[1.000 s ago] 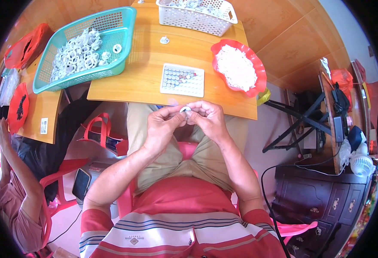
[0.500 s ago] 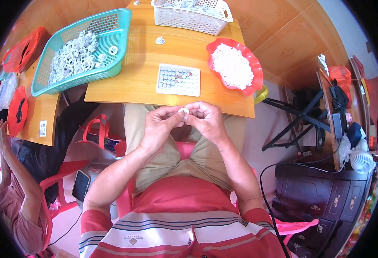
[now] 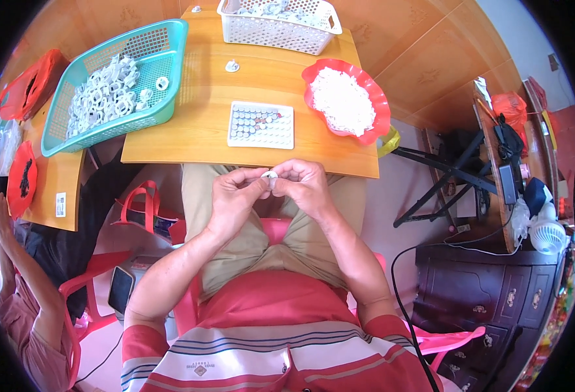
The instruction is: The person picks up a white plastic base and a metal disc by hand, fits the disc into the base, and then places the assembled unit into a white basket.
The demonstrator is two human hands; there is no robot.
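Just off the table's near edge, above my lap, my left hand (image 3: 238, 196) and my right hand (image 3: 304, 187) meet. Between their thumbs and fingertips they pinch a small round white plastic part (image 3: 270, 175), mostly covered by the fingers. Beyond them on the table lies a white tray (image 3: 278, 138) with rows of small round silvery pieces and a few reddish ones, its right side showing bare pockets. To its right a red scalloped bowl (image 3: 380, 108) holds a heap of small white pieces. A green basket (image 3: 114, 124) of white ring-shaped parts stands at left.
A white basket (image 3: 271, 34) stands at the table's far edge. One loose white part (image 3: 232, 66) lies on the wooden table (image 3: 196, 117). At far left another person's arm (image 3: 23, 245) reaches toward a red dish (image 3: 22, 179). A black cable (image 3: 393, 281) runs past my right arm.
The whole view has shifted slightly, so the table and its things sit a little further left. My hands still pinch the small white part together, with little change of grip.
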